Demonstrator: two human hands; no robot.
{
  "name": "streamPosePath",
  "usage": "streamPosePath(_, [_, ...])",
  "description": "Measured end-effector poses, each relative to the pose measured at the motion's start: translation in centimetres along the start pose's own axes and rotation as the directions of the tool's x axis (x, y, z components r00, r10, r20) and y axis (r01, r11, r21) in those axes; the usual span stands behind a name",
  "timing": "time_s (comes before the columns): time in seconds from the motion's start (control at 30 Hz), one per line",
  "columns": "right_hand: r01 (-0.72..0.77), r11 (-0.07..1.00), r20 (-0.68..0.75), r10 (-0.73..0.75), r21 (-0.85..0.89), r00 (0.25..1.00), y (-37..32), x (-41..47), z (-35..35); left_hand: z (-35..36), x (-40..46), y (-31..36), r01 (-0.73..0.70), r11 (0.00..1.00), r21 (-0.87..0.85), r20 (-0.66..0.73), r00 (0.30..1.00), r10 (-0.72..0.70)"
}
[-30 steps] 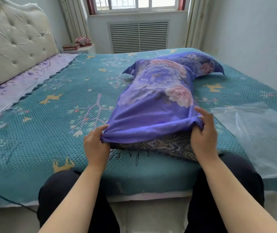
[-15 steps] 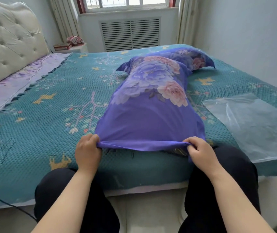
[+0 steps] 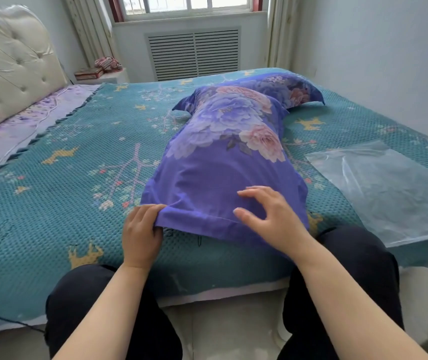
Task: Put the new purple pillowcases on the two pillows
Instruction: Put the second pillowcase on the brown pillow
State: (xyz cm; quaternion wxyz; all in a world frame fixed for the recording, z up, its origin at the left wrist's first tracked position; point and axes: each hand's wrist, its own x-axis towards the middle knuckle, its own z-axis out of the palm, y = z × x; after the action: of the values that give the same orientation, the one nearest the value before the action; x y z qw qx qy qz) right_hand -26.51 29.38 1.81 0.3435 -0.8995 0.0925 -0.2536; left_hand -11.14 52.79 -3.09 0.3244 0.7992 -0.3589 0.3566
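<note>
While the left hand (image 3: 141,235) pinches the near-left corner of the purple pillowcase (image 3: 223,162), pinning the hem, the right hand (image 3: 267,216) hovers spread and loose over the near end, holding nothing, likely to smooth it. Covered pillow lies mid-bed (image 3: 52,203); second cased pillow (image 3: 291,89) sits behind.
</note>
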Motion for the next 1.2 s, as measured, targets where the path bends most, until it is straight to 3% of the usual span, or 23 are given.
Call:
streamPosePath(0.07, [-0.037,0.981,0.23,0.081,-0.19,0.97,-0.2,-0.1,2.3,-0.3,0.4,0.1,0.082,0.995,-0.048,-0.006,0.997,-0.082])
streamPosePath(0.13, [-0.06,0.923,0.31,0.188,-0.38,0.932,0.0,-0.5,5.0,-0.4,0.6,0.0,0.194,0.978,-0.079,0.019,0.981,-0.193])
streamPosePath(0.2, [-0.061,0.877,0.168,0.159,-0.477,0.973,0.6,-1.3,6.7,-0.6,1.0,0.2,0.32,0.939,-0.127,0.054,0.947,-0.316])
streamPosePath(0.23, [-0.077,0.887,0.018,0.096,-0.455,0.995,1.0,-1.5,7.0,-0.7,1.1,0.5,0.379,0.91,-0.17,0.069,0.926,-0.372])
streamPosePath(0.3, [-0.081,0.967,-0.338,-0.006,-0.243,0.941,2.0,-1.7,6.8,-1.1,1.2,0.9,0.439,0.869,-0.23,0.081,0.898,-0.433])
streamPosePath(0.33, [-0.085,0.99,-0.406,0.033,-0.11,0.913,2.0,-1.8,6.2,-1.3,1.1,1.0,0.427,0.878,-0.217,0.084,0.904,-0.419])
streamPosePath(0.4, [-0.151,0.987,-0.301,0.163,0.063,0.94,1.8,-1.9,5.2,-1.3,0.5,0.6,0.38,0.921,-0.083,0.149,0.919,-0.365])
streamPosePath(0.5, [-0.211,0.96,0.034,0.221,-0.186,0.975,2.2,-1.8,5.1,-0.3,-1.1,-1.0,0.352,0.909,0.224,0.362,0.835,-0.413])
streamPosePath(0.57, [-0.197,0.935,0.161,0.252,-0.296,0.954,2.9,-1.9,5.0,-0.2,-2.2,-1.2,0.334,0.934,0.124,0.338,0.871,-0.357])
streamPosePath(0.63, [-0.193,0.947,0.179,0.242,-0.256,0.954,3.0,-2.1,5.1,-0.6,-2.3,-0.1,0.287,0.957,-0.053,0.136,0.951,-0.277])
streamPosePath(0.7, [-0.167,0.961,0.136,0.2,-0.222,0.97,2.7,-2.7,5.4,-1.3,-0.9,1.3,0.191,0.97,-0.147,-0.011,0.981,-0.195])
streamPosePath(0.77, [-0.105,0.945,0.139,0.154,-0.311,0.978,2.8,-3.7,6.1,-1.9,0.6,1.5,0.055,0.996,-0.071,0.02,0.998,-0.054])
streamPosePath(0.83, [-0.1,0.92,0.168,0.175,-0.38,0.97,3.0,-4.5,6.1,-2.0,1.2,-0.6,-0.108,0.978,0.178,0.21,0.975,0.069])
streamPosePath(0.9, [-0.095,0.92,0.197,0.181,-0.381,0.964,2.8,-4.8,5.7,-1.9,0.7,-2.8,-0.147,0.911,0.385,0.414,0.91,-0.028])
streamPosePath(0.97, [-0.058,0.906,0.222,0.165,-0.419,0.961,2.3,-4.6,5.2,-1.7,0.4,-3.0,-0.152,0.86,0.486,0.545,0.822,-0.163])
streamPosePath(1.07, [-0.053,0.891,0.242,0.179,-0.45,0.954,1.4,-3.6,4.2,-2.0,1.7,-0.9,-0.168,0.772,0.613,0.616,0.713,-0.334])
streamPosePath(1.13, [-0.039,0.874,0.281,0.197,-0.484,0.939,0.9,-3.0,3.5,-2.7,3.8,1.3,-0.119,0.707,0.697,0.547,0.726,-0.417])
streamPosePath(1.2, [-0.001,0.849,0.334,0.209,-0.528,0.919,0.4,-2.6,3.1,-2.7,6.1,3.9,0.016,0.766,0.642,0.427,0.822,-0.376])
